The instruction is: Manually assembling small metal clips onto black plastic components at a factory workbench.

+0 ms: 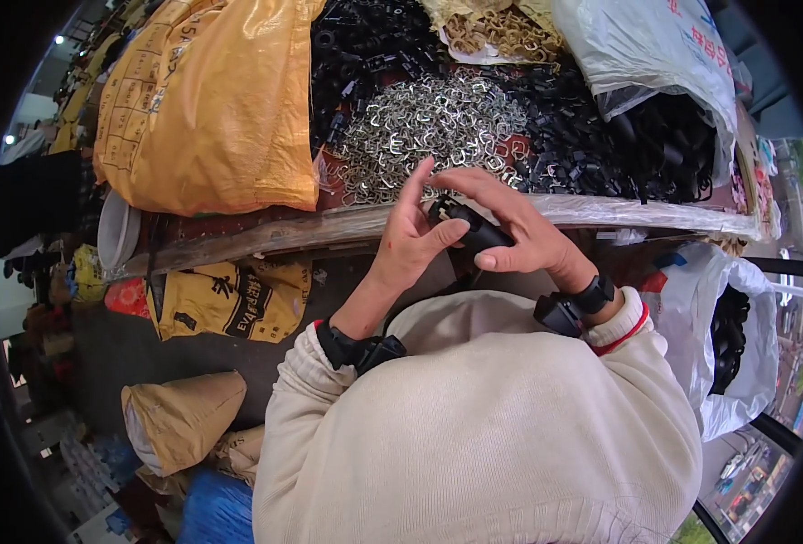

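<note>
In front of my chest, both hands are at a black cylindrical part (pixel 487 234), likely plastic, with a small pale bit at its left end. My right hand (pixel 533 231) closes on it, with fingers over the top and thumb along the lower side. At the left end, my left hand (pixel 411 238) presses its thumb on the part; its index finger points upward and its other fingers are mostly hidden. Beyond my hands lies a heap of silvery metal rings (pixel 429 127). Loose black plastic pieces (pixel 569 136) spread around that heap.
A large orange woven sack (pixel 211 109) stands on the table at left. A white plastic bag (pixel 664 54) spills black parts at right. Brass-coloured rings (pixel 501 36) lie at the back. The table's wrapped edge (pixel 637 213) runs before me. Another white bag (pixel 750 354) hangs below.
</note>
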{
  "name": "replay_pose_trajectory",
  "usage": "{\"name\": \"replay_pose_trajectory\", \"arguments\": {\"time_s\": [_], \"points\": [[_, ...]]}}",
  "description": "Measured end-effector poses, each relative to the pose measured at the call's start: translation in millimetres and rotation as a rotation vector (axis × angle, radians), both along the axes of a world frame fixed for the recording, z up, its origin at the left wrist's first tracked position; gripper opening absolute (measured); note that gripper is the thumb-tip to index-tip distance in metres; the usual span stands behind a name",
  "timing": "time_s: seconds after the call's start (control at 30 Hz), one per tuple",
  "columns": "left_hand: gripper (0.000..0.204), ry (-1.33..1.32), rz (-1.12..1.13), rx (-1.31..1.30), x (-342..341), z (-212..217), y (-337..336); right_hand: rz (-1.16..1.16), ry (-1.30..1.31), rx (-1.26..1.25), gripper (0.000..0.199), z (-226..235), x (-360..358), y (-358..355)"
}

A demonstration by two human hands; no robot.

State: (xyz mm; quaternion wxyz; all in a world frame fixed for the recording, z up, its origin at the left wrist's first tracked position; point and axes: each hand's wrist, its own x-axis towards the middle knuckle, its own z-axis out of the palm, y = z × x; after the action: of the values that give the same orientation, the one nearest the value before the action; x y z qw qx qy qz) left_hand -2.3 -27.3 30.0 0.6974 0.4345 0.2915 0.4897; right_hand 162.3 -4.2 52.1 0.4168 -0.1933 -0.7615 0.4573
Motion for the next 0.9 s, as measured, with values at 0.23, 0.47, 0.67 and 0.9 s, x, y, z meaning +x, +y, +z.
{"name": "replay_pose_trajectory", "arguments": {"time_s": [0.23,0.47,0.67,0.9], "points": [[0.082,-0.093,0.077,-0.048,-2.2,-11.1,-9.3,0.092,-0.031,-0.131,0.073,2.9,-14.0,-4.8],[0.08,-0.21,-0.016,-0.266,2.8,-23.1,-1.2,-0.104,-0.021,-0.052,0.063,-13.7,-13.6,0.5],[0.081,-0.221,-0.039,-0.44,15.2,-18.9,3.8,-0.211,-0.038,-0.183,0.049,-19.1,-0.5,0.1],[0.082,-0.128,-0.081,-0.408,24.2,-11.4,-2.7,-0.198,-0.061,-0.168,0.044,-12.4,13.8,-9.9]]}}
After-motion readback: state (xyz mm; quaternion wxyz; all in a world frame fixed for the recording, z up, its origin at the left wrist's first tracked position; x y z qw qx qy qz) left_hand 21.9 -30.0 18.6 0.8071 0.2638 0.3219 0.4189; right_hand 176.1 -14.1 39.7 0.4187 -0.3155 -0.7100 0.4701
